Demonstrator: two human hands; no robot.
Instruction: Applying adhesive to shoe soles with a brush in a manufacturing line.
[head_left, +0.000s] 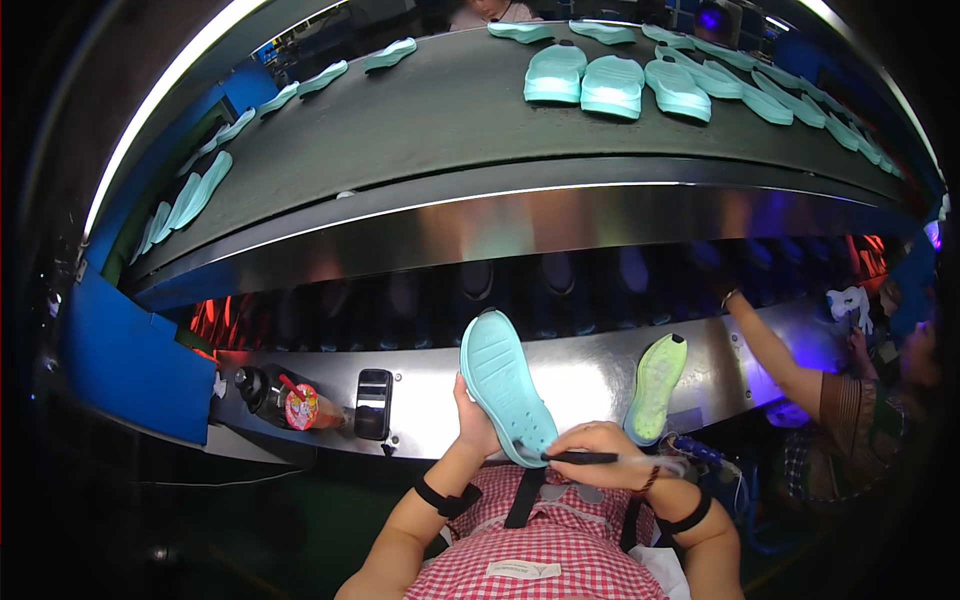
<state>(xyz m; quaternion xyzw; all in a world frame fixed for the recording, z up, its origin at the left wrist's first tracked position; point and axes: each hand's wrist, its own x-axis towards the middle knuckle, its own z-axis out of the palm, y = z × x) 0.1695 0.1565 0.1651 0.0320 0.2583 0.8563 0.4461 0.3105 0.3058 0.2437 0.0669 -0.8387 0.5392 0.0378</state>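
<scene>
My left hand (474, 422) grips a pale turquoise shoe sole (503, 372) by its left edge, fingers partly hidden under it. The sole is tilted up over the bench edge in front of my body, its grooved and holed face toward me. Pinched in my right hand (605, 442) is a slim black pen-like tool (585, 458), its tip at the near end of the sole. Its other end looks pale and see-through, and its exact kind is unclear. Right of my hands, a yellow-green sole with a turquoise rim (660, 385) lies on the metal bench (590, 375).
A dark bottle (262, 392), a cup with a red straw (303, 408) and a black phone-like case (374, 404) stand left on the bench. Beyond runs a conveyor belt (400, 130) with several turquoise soles (612, 88). At right, a co-worker's arm (775, 350) reaches toward the lower dark line.
</scene>
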